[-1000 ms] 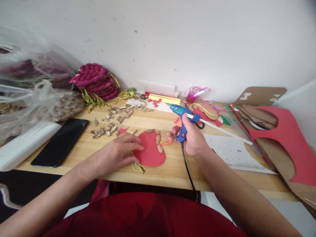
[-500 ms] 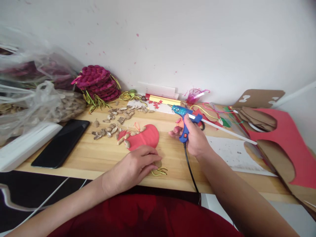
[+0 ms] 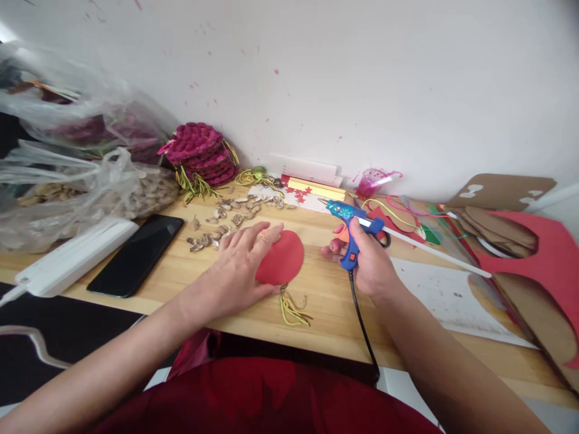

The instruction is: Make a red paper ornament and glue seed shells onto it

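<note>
My left hand [image 3: 239, 259] spreads across the left side of a red paper disc [image 3: 284, 256], its thumb at the lower edge and its fingers near the upper edge. The hand hides that part of the disc and whatever lies on it. Just below the disc's edge is a yellow-green string tassel [image 3: 293, 310], lying on the table. My right hand [image 3: 371, 259] is closed round the handle of a blue glue gun [image 3: 355, 226]. A long white glue stick [image 3: 429, 247] sticks out of its back, and the nozzle points left, above the table.
Loose peanut shells [image 3: 235, 211] lie behind my left hand. A black phone [image 3: 136, 256], a white power strip [image 3: 75, 256] and plastic bags [image 3: 104, 193] are at left. Purple discs [image 3: 201, 150] are stacked by the wall. Brown cardboard [image 3: 534, 301] and red sheet [image 3: 561, 253] lie right.
My left hand has let go of the tassel end and moved up and left onto the red disc, covering the peanuts seen there. The glue gun stays in my right hand; the view has shifted slightly.
</note>
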`<state>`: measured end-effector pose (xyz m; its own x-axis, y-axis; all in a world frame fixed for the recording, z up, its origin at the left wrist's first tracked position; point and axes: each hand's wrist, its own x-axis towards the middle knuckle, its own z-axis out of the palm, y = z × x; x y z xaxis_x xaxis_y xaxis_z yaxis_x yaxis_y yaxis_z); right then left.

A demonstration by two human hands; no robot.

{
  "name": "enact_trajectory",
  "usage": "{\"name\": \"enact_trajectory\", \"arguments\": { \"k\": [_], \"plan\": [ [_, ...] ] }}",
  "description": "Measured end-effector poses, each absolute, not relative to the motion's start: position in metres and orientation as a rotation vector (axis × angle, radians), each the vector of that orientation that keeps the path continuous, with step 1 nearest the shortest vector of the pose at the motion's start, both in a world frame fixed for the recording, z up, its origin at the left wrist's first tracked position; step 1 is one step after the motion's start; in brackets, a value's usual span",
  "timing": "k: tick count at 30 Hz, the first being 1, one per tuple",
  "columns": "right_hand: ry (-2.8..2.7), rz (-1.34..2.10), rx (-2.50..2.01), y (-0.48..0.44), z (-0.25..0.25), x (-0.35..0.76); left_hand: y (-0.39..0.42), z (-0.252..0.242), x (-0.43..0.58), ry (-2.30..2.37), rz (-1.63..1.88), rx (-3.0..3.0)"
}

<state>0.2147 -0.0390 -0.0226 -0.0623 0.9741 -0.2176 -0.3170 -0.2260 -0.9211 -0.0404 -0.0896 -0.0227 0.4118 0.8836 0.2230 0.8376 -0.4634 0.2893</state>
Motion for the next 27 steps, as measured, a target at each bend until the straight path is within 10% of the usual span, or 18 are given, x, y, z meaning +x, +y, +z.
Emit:
{"name": "enact_trajectory", "arguments": {
  "k": [27],
  "plan": [
    [-0.785,1.471,-1.133,-0.037,-0.020,0.214,-0.047,0.007,-0.048,1.701,0.582,2.451]
  ]
}}
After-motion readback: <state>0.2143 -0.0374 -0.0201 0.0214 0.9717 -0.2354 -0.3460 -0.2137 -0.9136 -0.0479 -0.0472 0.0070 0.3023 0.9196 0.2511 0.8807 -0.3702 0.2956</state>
